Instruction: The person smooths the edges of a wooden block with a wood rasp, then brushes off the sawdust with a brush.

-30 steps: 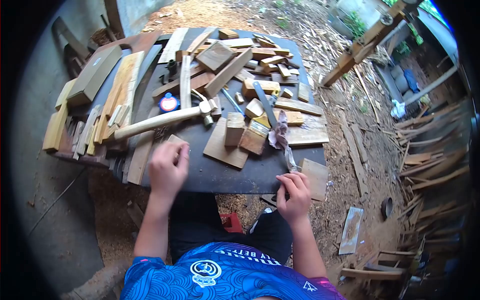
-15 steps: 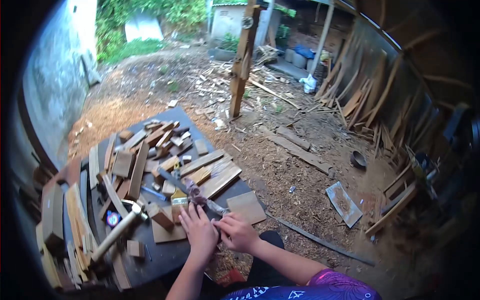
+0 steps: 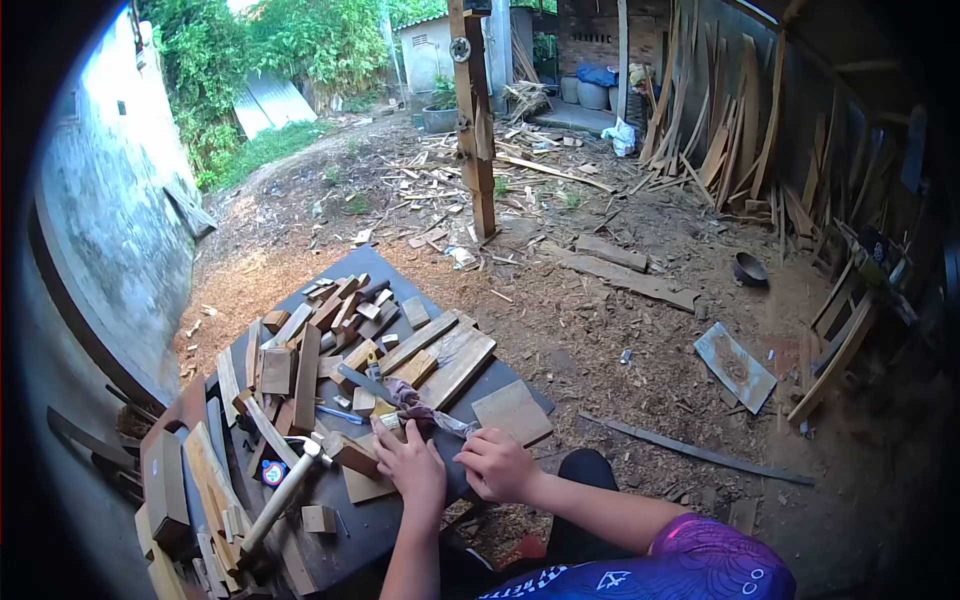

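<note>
My left hand (image 3: 412, 466) is at the table's near edge with its fingers stretched out, nearest to a paintbrush (image 3: 387, 415) and a crumpled rag (image 3: 408, 398). My right hand (image 3: 497, 465) is just right of it, fingers curled together by the rag's greyish trailing end. What those fingers hold, if anything, is hidden. A flat dark metal strip (image 3: 362, 382) lies up and left of the rag. Left of my hands are a hammer (image 3: 285, 500) with a pale handle, a wood block (image 3: 350, 455) and a tape measure (image 3: 272, 473).
Wood offcuts (image 3: 305, 375) crowd the dark table (image 3: 362, 265). A square board (image 3: 512, 412) sits at its right edge, with a blue pen (image 3: 342, 413) among the pieces. A wooden post (image 3: 474, 130) stands ahead. Planks (image 3: 740, 120) lean along the right wall above littered ground.
The view has tilted up and turned slightly left, so the table sits lower and farther right. My hands, touching before, are now apart, with a gap between them.
</note>
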The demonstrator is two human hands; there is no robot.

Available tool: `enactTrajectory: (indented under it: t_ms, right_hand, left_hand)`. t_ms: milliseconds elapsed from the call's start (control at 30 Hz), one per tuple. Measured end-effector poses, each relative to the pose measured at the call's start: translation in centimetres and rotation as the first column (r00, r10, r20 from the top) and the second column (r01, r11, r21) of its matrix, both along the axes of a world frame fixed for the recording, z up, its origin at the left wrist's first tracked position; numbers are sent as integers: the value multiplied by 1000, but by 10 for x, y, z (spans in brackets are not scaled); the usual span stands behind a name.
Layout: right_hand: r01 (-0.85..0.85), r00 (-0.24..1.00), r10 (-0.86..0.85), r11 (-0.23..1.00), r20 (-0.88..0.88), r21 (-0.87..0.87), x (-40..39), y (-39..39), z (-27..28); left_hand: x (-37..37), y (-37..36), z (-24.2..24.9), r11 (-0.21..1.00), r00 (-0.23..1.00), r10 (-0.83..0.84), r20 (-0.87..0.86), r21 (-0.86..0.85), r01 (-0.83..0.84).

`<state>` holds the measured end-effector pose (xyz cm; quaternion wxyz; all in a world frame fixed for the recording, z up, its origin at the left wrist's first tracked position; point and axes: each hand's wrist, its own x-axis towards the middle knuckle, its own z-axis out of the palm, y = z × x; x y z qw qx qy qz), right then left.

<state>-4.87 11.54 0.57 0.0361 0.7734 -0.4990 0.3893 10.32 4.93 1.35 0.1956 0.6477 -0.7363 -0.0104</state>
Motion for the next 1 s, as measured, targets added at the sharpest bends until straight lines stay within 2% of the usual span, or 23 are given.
enactTrajectory:
  t_ms: [133,233,333,433,467,567,600,633,667,733,767,833,867,933,967,1000]
  right_hand:
    - [-16,1000,16,999,8,28,0,1,-2]
    - [-28,999,27,999,30,44,-1,4,1]
    - [-56,995,52,997,82,51,-1,8,7]
    - [-71,988,68,997,138,21,-3,13,14]
    - [-73,983,67,997,172,26,-4,16,14]
    - [-70,954,69,998,292,-7,-5,27,20]
    - [-73,942,73,997,327,-11,-6,31,20]
    - [-77,929,77,997,362,-14,-7,37,20]
    - [-50,926,46,999,374,1,-7,44,23]
    - [-101,911,58,991,408,84,-10,55,28]
    - [-128,903,64,984,426,123,-10,59,29]
    - [-314,820,128,915,559,251,-12,59,31]
    - [-409,768,146,861,624,302,-13,59,32]
    - [-702,408,32,650,913,290,-15,58,43]
    - [-819,201,-80,533,976,212,-15,59,45]
    - [-871,-100,-175,492,979,-1,-15,59,30]
  left_hand:
    - [-3,-2,-6,997,996,76,51,-13,-75]
    - [2,-1,2,999,999,39,18,25,-39]
    - [8,2,6,992,998,-70,-8,-103,69]
    - [14,2,6,964,965,-215,-152,-188,186]
    - [15,3,6,942,951,-251,-182,-273,197]
    - [24,22,25,928,899,-326,-293,-283,244]
    - [24,33,40,905,908,-346,-237,-340,256]
    - [28,44,51,904,880,-377,-288,-321,282]
    - [31,54,62,902,850,-403,-338,-303,307]
    - [38,72,81,885,780,-458,-427,-308,350]
    - [41,79,90,873,777,-477,-411,-325,363]
    - [47,94,106,850,769,-511,-383,-355,388]
    - [48,100,109,869,748,-492,-445,-307,389]
    - [48,104,126,799,660,-601,-451,-304,519]
    - [47,105,131,757,611,-648,-454,-302,579]
    - [47,104,126,730,538,-652,-534,-250,637]
